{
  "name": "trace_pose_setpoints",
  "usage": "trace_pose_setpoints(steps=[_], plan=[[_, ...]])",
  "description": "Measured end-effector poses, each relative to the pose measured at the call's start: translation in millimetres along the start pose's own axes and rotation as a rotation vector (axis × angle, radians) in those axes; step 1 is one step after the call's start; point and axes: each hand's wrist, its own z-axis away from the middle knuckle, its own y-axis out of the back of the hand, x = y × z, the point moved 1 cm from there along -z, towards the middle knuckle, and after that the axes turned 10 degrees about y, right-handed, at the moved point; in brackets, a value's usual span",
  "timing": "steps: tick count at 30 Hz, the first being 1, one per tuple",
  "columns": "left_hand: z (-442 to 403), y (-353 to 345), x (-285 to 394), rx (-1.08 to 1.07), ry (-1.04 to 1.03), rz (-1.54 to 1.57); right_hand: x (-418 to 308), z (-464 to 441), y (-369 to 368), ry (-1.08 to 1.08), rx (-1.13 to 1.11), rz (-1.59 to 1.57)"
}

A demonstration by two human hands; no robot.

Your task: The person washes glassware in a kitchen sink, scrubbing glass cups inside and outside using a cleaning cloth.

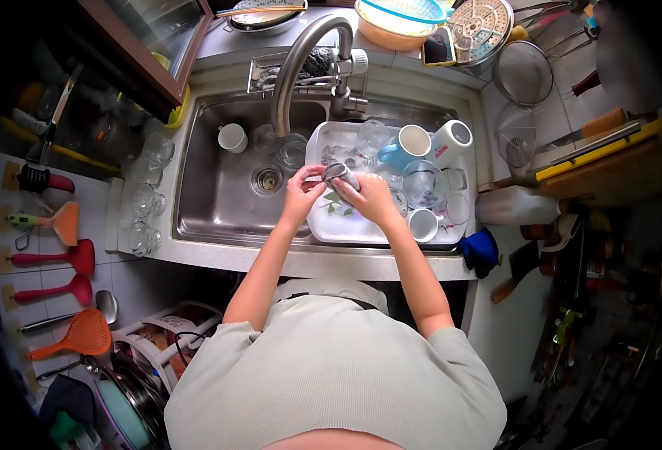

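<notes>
Over the left part of a white tray, a small greyish glass is tilted between my two hands. My right hand is wrapped round its side. At the glass's left rim, my left hand has its fingers curled and pressed against it. Whether a cloth or sponge is inside the glass I cannot make out. On the tray stand a light blue mug, a white mug, a tall white cup with red print, and several clear glasses.
A white cup and clear glasses lie in the steel sink. The curved faucet arches over it. More glasses line the left counter. Utensils hang on the left wall; strainers hang at the right.
</notes>
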Motion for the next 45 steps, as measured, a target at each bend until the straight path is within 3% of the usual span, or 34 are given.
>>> trace_pose_setpoints(steps=[9, 17, 25, 30, 37, 40, 43, 45], plan=[[40, 41, -12, 0.135, 0.09, 0.049, -14, 1, -50, -0.02, -0.176, -0.181], [53, 81, -9, 0.174, 0.092, 0.091, -37, -10, -88, -0.092, -0.19, -0.259], [42, 140, -32, 0.181, 0.323, -0.001, -45, -31, -150, -0.306, -0.139, -0.38], [10, 165, -55, 0.158, 0.357, -0.065, -33, -49, -185, -0.369, -0.141, -0.143], [-50, 188, -94, 0.069, 0.114, -0.358, -14, -80, -194, -0.602, -0.042, -0.02], [-77, 188, -97, 0.01, 0.316, -0.36, -2, -90, -196, -0.663, -0.07, -0.013], [-100, 181, -89, 0.081, 0.437, -0.463, 11, -94, -201, -0.661, -0.07, 0.008], [-120, 180, -107, 0.137, 0.473, -0.346, 17, -95, -202, -0.661, -0.064, 0.015]])
